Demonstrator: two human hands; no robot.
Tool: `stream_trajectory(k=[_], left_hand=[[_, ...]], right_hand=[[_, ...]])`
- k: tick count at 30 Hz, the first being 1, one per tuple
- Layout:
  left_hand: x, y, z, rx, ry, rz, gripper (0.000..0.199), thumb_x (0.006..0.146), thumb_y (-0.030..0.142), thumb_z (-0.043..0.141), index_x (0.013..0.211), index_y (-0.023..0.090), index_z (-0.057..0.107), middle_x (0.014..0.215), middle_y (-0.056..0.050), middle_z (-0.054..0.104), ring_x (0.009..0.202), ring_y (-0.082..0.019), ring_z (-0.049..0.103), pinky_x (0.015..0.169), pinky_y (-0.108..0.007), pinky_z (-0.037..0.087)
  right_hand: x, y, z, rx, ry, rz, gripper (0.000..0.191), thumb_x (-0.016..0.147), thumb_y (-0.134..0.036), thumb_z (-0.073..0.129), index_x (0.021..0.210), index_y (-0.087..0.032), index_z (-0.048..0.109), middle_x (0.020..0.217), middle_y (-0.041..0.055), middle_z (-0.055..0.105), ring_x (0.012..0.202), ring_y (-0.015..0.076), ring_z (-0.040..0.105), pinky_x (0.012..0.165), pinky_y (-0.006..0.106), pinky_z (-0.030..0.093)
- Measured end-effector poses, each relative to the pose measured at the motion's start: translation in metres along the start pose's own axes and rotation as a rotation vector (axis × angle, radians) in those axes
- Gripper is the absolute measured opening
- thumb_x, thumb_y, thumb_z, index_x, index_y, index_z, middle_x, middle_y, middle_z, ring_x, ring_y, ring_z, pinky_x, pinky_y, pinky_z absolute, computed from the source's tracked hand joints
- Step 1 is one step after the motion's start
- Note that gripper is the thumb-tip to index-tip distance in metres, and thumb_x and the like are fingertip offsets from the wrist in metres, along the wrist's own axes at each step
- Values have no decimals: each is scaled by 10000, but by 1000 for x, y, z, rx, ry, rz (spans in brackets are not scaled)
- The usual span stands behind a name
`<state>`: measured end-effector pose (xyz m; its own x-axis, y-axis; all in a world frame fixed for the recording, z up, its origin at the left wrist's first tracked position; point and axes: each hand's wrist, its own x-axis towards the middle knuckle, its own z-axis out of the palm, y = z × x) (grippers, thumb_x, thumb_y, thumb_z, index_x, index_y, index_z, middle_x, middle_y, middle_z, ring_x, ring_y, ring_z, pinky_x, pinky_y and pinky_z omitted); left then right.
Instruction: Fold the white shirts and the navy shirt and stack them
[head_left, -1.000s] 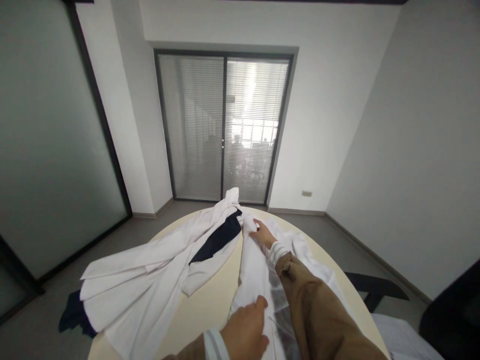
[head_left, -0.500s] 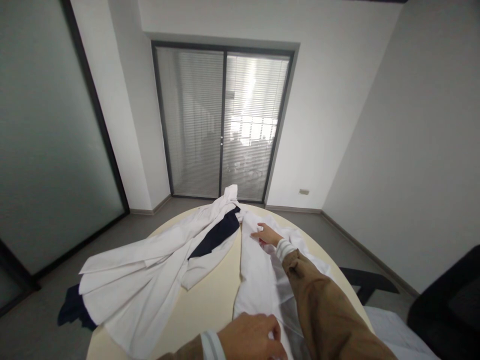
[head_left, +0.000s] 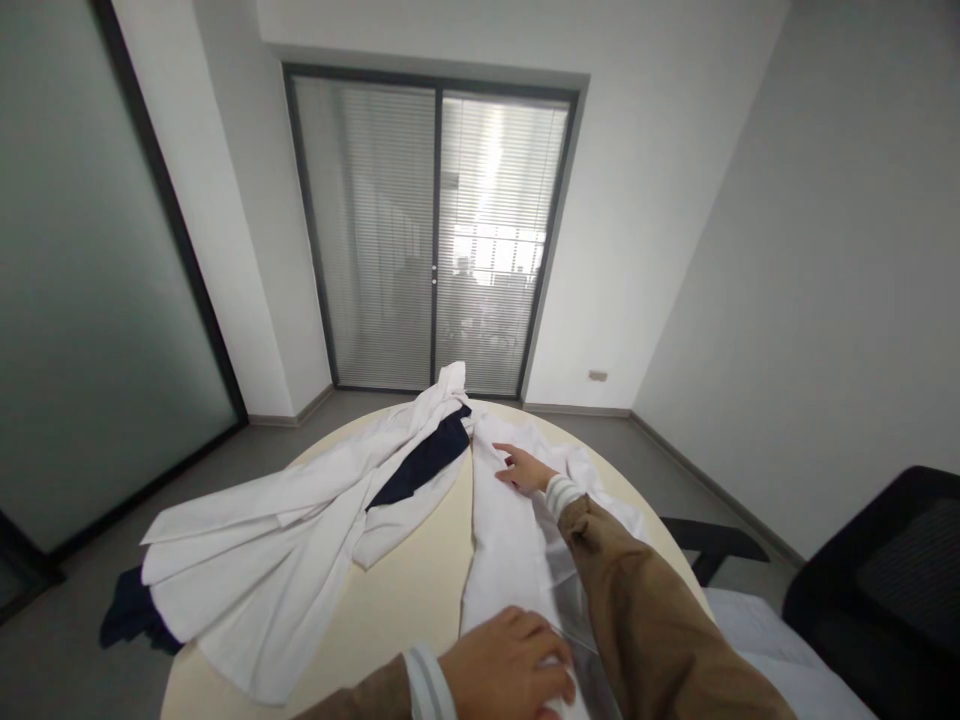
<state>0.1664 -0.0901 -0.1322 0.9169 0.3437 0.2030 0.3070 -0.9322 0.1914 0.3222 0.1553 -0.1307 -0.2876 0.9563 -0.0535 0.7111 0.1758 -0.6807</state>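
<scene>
A long white garment (head_left: 495,560) lies lengthwise on the right part of the round table, partly covered by my arms. My right hand (head_left: 525,468) rests on its far part with the fingers stretched out and apart. Close to me, my left hand (head_left: 506,665) curls its fingers around the near end of this cloth, with white fabric showing between thumb and fingers. On the left lies another white garment (head_left: 300,530), spread in wide folds. A dark navy piece of cloth (head_left: 424,460) shows along its right side.
The cream round table (head_left: 409,590) carries both garments. More navy cloth (head_left: 131,610) hangs past its left edge. At the right stand a black mesh chair (head_left: 885,590) and some white cloth (head_left: 772,640). A glazed door with blinds (head_left: 435,240) lies beyond.
My right hand has shifted slightly and spread its fingers flatter on the cloth. The left hand's fingers have moved over the near fabric. The whole view has shifted a little.
</scene>
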Motion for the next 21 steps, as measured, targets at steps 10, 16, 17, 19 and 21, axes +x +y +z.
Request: stream_trajectory(k=[10,16,17,19,21], left_hand=[[-28,-14,-15,-200,-45,-57,591,906,482,623,1458,347,457,1571,-60,408,1431,-357,367,1176,-565,262],[-50,-12,-14,-119,-88,-41,447,1003,340,475,1444,418,464,1614,-44,331,1480,-349,280,1176,-588,252],[-52,-11,-11,-108,-80,-36,443,1023,339,428,1457,426,441,1622,-45,312,1489,-346,258,1176,-593,250],[-54,-9,-8,-97,-76,-20,434,1041,351,376,1466,426,424,1620,-46,315,1493,-345,248,1173,-598,257],[-53,-9,-11,-111,-73,-7,420,1039,340,393,1449,407,452,1597,-47,365,1471,-329,311,1167,-555,301]], right_hand=[[-33,-21,11,-463,112,-477,555,947,-235,503,1491,-318,438,1538,91,417,1364,282,393,1139,453,301],[-31,-16,35,-445,-154,-261,627,996,-583,338,1560,-313,306,1648,74,241,1508,353,171,1190,565,151],[-30,-16,37,-440,-154,-228,645,992,-604,325,1568,-319,277,1663,63,188,1520,360,119,1193,576,126],[-29,-17,37,-440,-154,-214,655,986,-615,326,1569,-321,274,1666,59,173,1524,362,98,1195,578,111],[-29,-20,35,-448,-137,-245,650,985,-608,331,1560,-305,310,1656,69,211,1520,354,127,1200,560,114]])
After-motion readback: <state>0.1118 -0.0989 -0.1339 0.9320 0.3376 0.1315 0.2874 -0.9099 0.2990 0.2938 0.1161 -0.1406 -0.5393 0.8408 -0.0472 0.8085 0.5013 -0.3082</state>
